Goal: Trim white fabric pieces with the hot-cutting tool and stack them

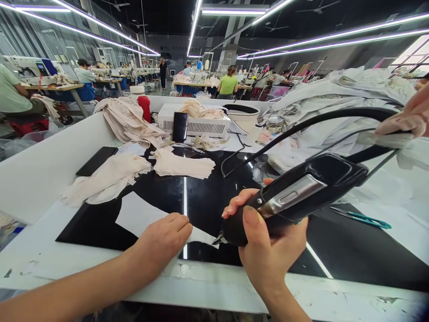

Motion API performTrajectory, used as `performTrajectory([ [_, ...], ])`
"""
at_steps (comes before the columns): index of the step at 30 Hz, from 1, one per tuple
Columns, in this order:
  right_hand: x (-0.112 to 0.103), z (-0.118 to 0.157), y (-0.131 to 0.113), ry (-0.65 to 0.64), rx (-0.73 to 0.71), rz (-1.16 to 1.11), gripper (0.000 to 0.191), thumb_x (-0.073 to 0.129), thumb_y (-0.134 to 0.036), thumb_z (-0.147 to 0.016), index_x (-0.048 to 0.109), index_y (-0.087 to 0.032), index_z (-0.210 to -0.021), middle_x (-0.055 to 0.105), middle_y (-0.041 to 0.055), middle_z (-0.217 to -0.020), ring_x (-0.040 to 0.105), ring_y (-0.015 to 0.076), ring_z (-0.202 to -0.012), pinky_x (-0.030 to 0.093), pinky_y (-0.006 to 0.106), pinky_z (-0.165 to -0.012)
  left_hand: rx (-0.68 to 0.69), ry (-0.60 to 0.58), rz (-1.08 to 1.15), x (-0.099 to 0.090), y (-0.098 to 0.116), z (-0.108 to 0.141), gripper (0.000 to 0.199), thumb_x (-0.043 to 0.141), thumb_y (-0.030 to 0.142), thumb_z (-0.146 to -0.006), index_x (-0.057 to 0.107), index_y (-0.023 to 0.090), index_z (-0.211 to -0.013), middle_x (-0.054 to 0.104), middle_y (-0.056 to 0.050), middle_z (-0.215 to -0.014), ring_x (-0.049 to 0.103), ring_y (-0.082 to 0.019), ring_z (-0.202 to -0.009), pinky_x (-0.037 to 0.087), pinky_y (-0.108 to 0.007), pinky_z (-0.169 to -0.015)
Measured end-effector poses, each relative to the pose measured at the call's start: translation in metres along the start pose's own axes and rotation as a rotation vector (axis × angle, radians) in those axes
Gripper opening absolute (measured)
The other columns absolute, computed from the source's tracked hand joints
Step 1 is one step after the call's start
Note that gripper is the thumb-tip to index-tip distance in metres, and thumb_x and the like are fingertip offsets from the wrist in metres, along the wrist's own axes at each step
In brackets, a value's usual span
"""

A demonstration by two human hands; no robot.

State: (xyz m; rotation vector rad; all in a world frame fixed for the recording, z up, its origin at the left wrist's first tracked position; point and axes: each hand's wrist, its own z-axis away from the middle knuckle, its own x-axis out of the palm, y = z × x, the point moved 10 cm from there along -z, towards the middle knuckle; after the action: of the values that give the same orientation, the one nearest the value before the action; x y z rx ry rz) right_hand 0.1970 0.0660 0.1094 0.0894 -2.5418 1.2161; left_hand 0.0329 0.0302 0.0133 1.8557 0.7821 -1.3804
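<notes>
My right hand is wrapped round a black corded hand tool with a silver panel and a pointed metal tip. That tip touches or hovers just over the right end of a white fabric piece; which of the two I cannot tell. My left hand presses on the same piece with its fingers curled together, to the left of the tip. The fabric lies flat on a glossy black board. A thick cable arcs up from the tool's side of the table.
Cream fabric stacks lie at the board's far side, near a phone and a vented white box. Teal-handled scissors rest at right. Another person's hand appears by the cable. Several people sit at sewing tables behind.
</notes>
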Motion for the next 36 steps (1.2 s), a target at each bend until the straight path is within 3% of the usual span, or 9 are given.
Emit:
performTrajectory([
  [5,0.000,0.002,0.001,0.008,0.011,-0.022,0.045,0.093,-0.037,-0.089,0.065,-0.029,-0.122,0.076,-0.0052,-0.083,0.069,0.0143,-0.056,0.060,0.028,-0.050,-0.014,-0.064,-0.041,-0.006,0.000,0.001,0.031,0.052,-0.008,-0.099,0.058,0.022,-0.105,0.068,-0.003,-0.109,0.068,-0.020,-0.096,0.059,-0.028,-0.082],
  [9,0.001,0.003,0.001,0.007,0.023,-0.033,0.042,0.094,-0.039,-0.089,0.066,-0.029,-0.118,0.076,-0.0051,-0.083,0.066,0.0128,-0.055,0.059,0.027,-0.049,0.009,-0.084,-0.170,-0.003,0.009,0.000,0.028,0.055,-0.007,-0.101,0.060,0.020,-0.096,0.066,-0.002,-0.094,0.067,-0.020,-0.082,0.056,-0.028,-0.071],
  [12,0.002,0.004,0.000,0.009,0.032,-0.032,0.042,0.094,-0.042,-0.089,0.067,-0.029,-0.118,0.076,-0.0049,-0.083,0.064,0.0124,-0.053,0.058,0.027,-0.048,0.064,-0.024,-0.257,0.001,0.022,0.000,0.005,0.065,0.016,-0.112,0.066,0.018,-0.107,0.067,-0.003,-0.091,0.068,-0.022,-0.082,0.057,-0.031,-0.072],
  [13,0.002,0.004,0.000,0.007,0.035,-0.034,0.044,0.095,-0.043,-0.088,0.067,-0.029,-0.120,0.076,-0.0050,-0.082,0.064,0.0126,-0.052,0.058,0.027,-0.047,0.075,0.005,-0.270,0.002,0.026,0.001,0.012,0.069,0.028,-0.113,0.067,0.017,-0.117,0.069,-0.005,-0.095,0.070,-0.024,-0.087,0.059,-0.033,-0.076],
  [16,0.002,0.005,-0.001,-0.003,0.045,-0.041,0.049,0.095,-0.043,-0.088,0.066,-0.031,-0.124,0.076,-0.0052,-0.082,0.064,0.0136,-0.051,0.057,0.028,-0.045,0.076,0.058,-0.286,0.004,0.033,0.006,0.058,0.078,0.056,-0.105,0.061,0.017,-0.145,0.075,-0.012,-0.114,0.073,-0.030,-0.108,0.061,-0.040,-0.092],
  [19,0.000,0.005,-0.001,-0.007,0.040,-0.037,0.048,0.094,-0.042,-0.088,0.066,-0.031,-0.125,0.075,-0.0046,-0.082,0.066,0.0153,-0.055,0.058,0.029,-0.047,0.067,0.049,-0.311,0.010,0.038,0.010,0.074,0.081,0.068,-0.098,0.061,0.018,-0.149,0.076,-0.017,-0.126,0.073,-0.034,-0.118,0.061,-0.046,-0.100],
  [26,0.007,-0.007,0.004,0.001,0.018,-0.070,0.047,0.093,-0.045,-0.089,0.067,-0.030,-0.125,0.073,-0.0058,-0.081,0.067,0.0157,-0.057,0.060,0.031,-0.054,0.058,0.101,-0.370,0.015,0.046,0.016,0.079,0.077,0.073,-0.097,0.064,0.015,-0.149,0.077,-0.022,-0.133,0.075,-0.038,-0.126,0.063,-0.047,-0.105],
  [31,0.024,-0.011,0.011,-0.076,0.023,-0.107,0.038,0.090,-0.046,-0.091,0.064,-0.031,-0.113,0.072,-0.0068,-0.081,0.066,0.0150,-0.056,0.058,0.030,-0.054,0.042,0.114,-0.349,0.017,0.050,0.018,0.080,0.080,0.074,-0.095,0.066,0.015,-0.148,0.077,-0.022,-0.135,0.075,-0.038,-0.128,0.063,-0.046,-0.106],
  [36,0.026,-0.008,0.010,-0.110,0.020,-0.079,0.032,0.087,-0.042,-0.094,0.062,-0.030,-0.109,0.073,-0.0060,-0.082,0.066,0.0142,-0.058,0.058,0.029,-0.054,0.046,0.154,-0.333,0.014,0.056,0.018,0.081,0.082,0.074,-0.092,0.066,0.015,-0.146,0.078,-0.022,-0.134,0.076,-0.038,-0.127,0.064,-0.046,-0.105],
])
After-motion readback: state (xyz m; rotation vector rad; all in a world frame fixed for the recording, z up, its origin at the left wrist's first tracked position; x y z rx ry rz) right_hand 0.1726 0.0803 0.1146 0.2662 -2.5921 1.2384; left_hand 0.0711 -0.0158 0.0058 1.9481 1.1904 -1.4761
